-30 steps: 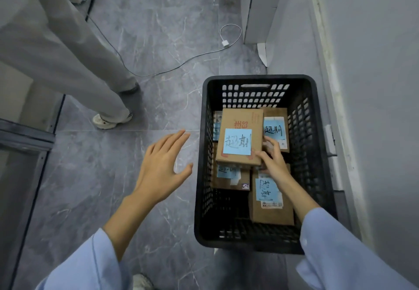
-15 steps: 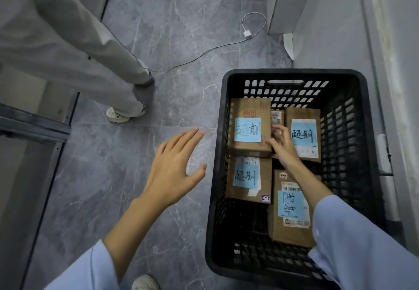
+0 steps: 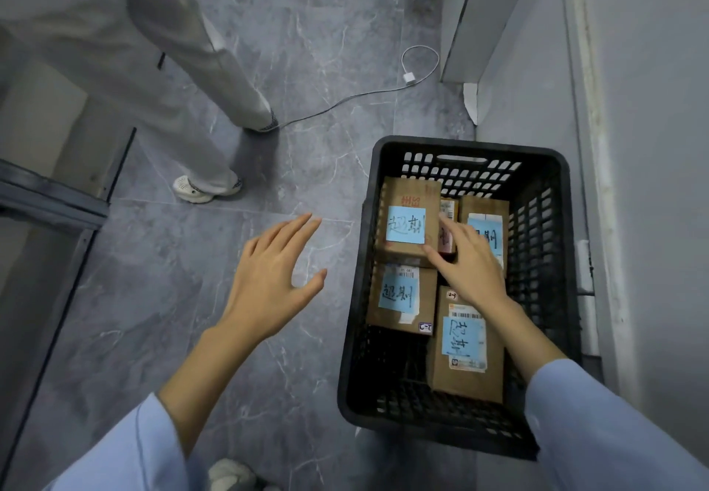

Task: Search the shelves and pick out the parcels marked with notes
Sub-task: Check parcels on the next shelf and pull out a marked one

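Four brown parcels (image 3: 466,379) lie flat in the black crate (image 3: 552,222) on the grey floor (image 3: 153,298). Each bears a blue note (image 3: 405,224) with hand-inked characters (they appear to read 超期), and we find printed barcode labels (image 3: 465,315) above two of the notes. The right hand (image 3: 468,264) reaches into the crate, fingers straight across a small box (image 3: 447,239), thumb at the far-left parcel (image 3: 412,191). The left hand (image 3: 268,283) hovers over the floor, fingers spread, holding nothing.

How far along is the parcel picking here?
Done: four parcels with blue notes lie in the crate. In hand: the right hand reaches among them, fingers on a small box; the left hand hovers open over the floor. Left: shelf contents unseen, so remaining parcels cannot be judged.
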